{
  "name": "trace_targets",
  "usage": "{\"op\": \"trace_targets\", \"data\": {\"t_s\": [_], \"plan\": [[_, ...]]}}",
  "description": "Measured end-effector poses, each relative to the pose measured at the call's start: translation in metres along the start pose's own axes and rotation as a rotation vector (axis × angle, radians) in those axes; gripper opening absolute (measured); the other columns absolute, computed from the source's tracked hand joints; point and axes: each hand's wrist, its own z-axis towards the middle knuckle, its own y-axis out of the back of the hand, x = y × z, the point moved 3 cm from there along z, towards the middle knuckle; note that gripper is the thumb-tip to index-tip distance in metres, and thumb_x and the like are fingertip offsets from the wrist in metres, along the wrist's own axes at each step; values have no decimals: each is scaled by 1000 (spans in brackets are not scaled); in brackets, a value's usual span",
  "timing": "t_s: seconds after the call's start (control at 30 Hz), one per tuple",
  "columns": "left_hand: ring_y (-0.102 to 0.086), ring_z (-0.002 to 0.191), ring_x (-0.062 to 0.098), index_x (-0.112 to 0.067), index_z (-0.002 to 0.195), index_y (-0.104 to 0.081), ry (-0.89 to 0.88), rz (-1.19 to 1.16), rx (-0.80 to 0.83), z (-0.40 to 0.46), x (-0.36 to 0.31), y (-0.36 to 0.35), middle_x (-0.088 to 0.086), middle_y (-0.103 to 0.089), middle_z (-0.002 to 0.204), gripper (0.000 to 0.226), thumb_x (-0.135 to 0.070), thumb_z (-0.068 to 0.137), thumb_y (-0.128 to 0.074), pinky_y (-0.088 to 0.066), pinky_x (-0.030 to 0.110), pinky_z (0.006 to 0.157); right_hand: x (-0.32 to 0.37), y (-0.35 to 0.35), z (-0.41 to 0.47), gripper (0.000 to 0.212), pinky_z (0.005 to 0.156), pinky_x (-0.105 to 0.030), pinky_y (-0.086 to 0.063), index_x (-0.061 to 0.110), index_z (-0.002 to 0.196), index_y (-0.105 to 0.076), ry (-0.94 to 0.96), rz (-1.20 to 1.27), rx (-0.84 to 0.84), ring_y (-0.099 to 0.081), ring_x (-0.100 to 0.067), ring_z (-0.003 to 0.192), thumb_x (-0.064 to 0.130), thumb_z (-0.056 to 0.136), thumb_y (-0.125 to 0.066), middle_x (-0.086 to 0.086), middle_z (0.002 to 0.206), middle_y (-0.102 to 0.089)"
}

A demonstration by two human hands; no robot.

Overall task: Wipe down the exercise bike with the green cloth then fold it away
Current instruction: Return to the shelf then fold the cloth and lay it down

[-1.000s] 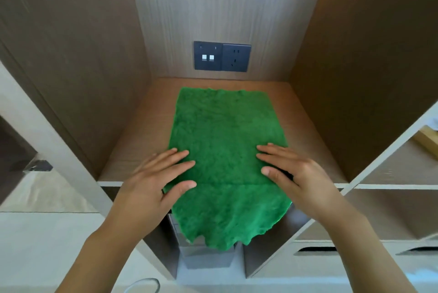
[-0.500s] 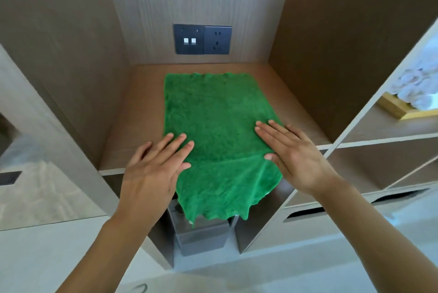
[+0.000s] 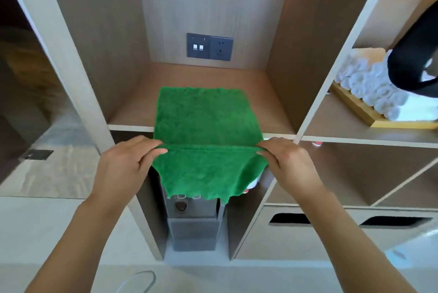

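Observation:
The green cloth (image 3: 203,117) lies partly on a wooden shelf (image 3: 128,112) inside a cabinet compartment, and its near part hangs down over the shelf's front edge. My left hand (image 3: 128,162) pinches the cloth's left side and my right hand (image 3: 284,162) pinches its right side. Between the two hands the cloth is raised into a straight ridge just in front of the shelf edge. The exercise bike is not in view.
A dark socket and switch plate (image 3: 209,46) sits on the compartment's back wall. Rolled white towels (image 3: 369,84) fill a wooden tray on the right shelf, beside a black object (image 3: 417,60). A grey device (image 3: 192,221) stands in the compartment below. Drawers with slot handles (image 3: 289,218) are at lower right.
Both hands went from lying flat on the cloth to pinching its sides and lifting it into a ridge. The cloth has slid toward me, away from the back wall.

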Motion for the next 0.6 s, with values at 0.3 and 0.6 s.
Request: {"op": "trace_targets", "data": {"t_s": [0.3,0.6], "plan": [[-69,87,19,-5,106,-78,126,-83,-31,-89,-92,42,1,-74,101,22,-19,99,-63,-54,27,84,3,53,-64,19,80,-41,-62,12,113,-78,70,222,24,-73,-24,92,4,98,-69,-2,104,-78],[-68,81,16,-5,105,-79,248,50,-142,-113,-120,90,-2,-76,99,14,-13,94,-73,-46,7,82,30,73,-69,23,81,-39,-58,18,109,-78,93,369,-3,-68,-15,91,2,99,-65,4,99,-76]]}}
